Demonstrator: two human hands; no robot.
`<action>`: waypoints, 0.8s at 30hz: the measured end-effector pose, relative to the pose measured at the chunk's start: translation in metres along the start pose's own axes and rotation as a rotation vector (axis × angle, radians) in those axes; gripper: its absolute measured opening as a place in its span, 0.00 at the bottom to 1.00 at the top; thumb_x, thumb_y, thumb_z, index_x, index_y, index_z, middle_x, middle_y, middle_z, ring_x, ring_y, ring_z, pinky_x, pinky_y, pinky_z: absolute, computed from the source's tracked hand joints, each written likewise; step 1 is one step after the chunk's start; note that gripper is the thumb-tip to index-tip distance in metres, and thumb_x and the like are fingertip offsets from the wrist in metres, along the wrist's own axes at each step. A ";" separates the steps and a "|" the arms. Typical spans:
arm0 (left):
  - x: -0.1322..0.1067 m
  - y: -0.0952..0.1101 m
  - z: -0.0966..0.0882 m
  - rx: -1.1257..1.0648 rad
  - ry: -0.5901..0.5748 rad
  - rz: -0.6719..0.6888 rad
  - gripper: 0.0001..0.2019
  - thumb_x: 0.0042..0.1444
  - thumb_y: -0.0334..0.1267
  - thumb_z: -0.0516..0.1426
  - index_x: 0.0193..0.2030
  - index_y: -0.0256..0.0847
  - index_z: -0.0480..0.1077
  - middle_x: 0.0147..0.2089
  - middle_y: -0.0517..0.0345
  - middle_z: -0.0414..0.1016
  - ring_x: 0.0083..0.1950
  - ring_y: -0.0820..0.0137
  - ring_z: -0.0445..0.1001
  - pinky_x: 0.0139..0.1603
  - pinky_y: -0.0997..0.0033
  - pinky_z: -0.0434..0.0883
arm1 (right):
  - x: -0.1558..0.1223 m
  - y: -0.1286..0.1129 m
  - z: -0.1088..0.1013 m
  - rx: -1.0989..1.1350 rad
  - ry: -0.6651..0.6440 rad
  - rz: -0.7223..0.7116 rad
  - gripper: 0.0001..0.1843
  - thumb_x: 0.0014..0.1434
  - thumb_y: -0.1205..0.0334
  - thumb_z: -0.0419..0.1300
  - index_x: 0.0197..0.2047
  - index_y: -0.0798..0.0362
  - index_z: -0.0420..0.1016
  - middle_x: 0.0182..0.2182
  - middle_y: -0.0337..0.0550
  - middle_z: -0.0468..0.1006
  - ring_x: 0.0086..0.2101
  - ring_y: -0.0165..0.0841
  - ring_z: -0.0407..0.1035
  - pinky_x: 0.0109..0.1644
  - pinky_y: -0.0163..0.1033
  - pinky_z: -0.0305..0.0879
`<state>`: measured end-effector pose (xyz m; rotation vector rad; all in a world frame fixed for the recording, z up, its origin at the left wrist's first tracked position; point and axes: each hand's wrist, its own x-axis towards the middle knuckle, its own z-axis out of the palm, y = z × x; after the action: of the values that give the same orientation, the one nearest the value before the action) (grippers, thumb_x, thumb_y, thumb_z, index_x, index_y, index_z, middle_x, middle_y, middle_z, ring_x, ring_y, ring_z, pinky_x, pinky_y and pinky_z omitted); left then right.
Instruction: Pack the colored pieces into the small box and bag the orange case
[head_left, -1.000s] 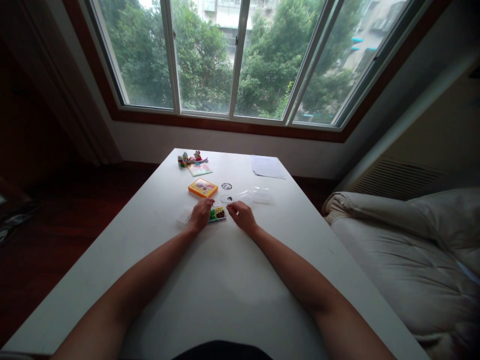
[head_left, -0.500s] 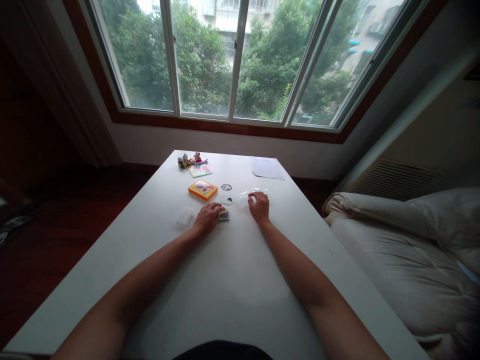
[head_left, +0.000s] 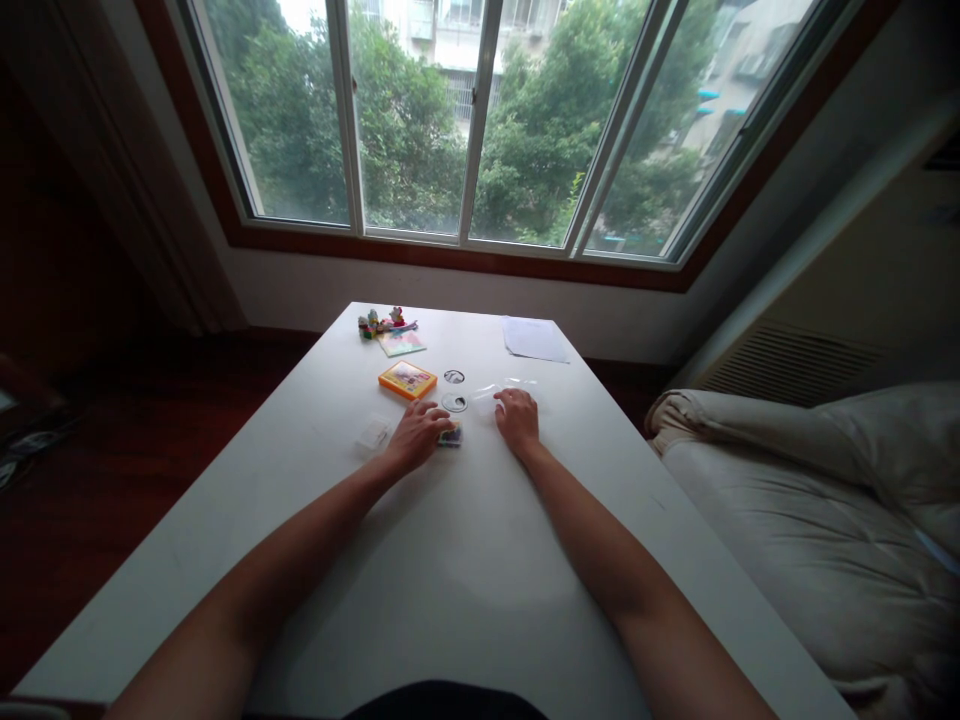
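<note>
The white rectangular table [head_left: 450,580] carries small multicoloured toy figures [head_left: 386,322] and a flat pastel card [head_left: 403,343] at its far left, and thin white paper sheets [head_left: 535,338] at its far right. An orange rectangular box with a printed top [head_left: 407,380] lies just beyond the left hand [head_left: 420,435]; two round black-and-white pieces [head_left: 454,377] lie to the right of the box. A clear plastic container [head_left: 373,433] sits left of the left hand.

The small flat case with dark and coloured contents [head_left: 451,436] lies on the table between the hands. The left hand hides its left portion; the contents are too small to identify.

The left fingers extend over the case, slightly bent; contact pressure cannot be determined. The right hand [head_left: 517,415], fingers curled, is at the clear plastic packaging [head_left: 487,392]; whether it grips anything cannot be determined.
</note>
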<state>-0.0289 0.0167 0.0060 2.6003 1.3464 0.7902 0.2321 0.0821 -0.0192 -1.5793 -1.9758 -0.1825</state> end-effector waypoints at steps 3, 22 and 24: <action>-0.001 0.000 0.001 -0.019 0.024 0.017 0.18 0.61 0.28 0.55 0.52 0.51 0.79 0.57 0.54 0.78 0.63 0.56 0.68 0.68 0.46 0.59 | -0.005 -0.016 -0.004 -0.021 -0.070 -0.091 0.18 0.63 0.66 0.59 0.56 0.51 0.75 0.53 0.51 0.74 0.53 0.45 0.63 0.58 0.48 0.58; 0.030 -0.098 -0.023 0.072 0.077 -0.330 0.17 0.58 0.41 0.58 0.54 0.44 0.76 0.65 0.47 0.71 0.65 0.54 0.67 0.67 0.53 0.63 | -0.002 0.002 0.000 0.133 -0.168 -0.139 0.28 0.62 0.52 0.66 0.62 0.49 0.70 0.51 0.49 0.74 0.51 0.40 0.68 0.57 0.44 0.63; 0.033 -0.114 -0.028 0.061 0.036 -0.327 0.19 0.59 0.43 0.59 0.57 0.45 0.74 0.68 0.49 0.68 0.69 0.54 0.63 0.69 0.53 0.60 | -0.002 0.002 0.001 0.209 -0.115 -0.132 0.26 0.62 0.52 0.65 0.61 0.49 0.69 0.51 0.48 0.75 0.50 0.40 0.69 0.57 0.44 0.64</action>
<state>-0.1108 0.1072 0.0066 2.3252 1.7694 0.7552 0.2338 0.0815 -0.0212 -1.3538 -2.1136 0.0632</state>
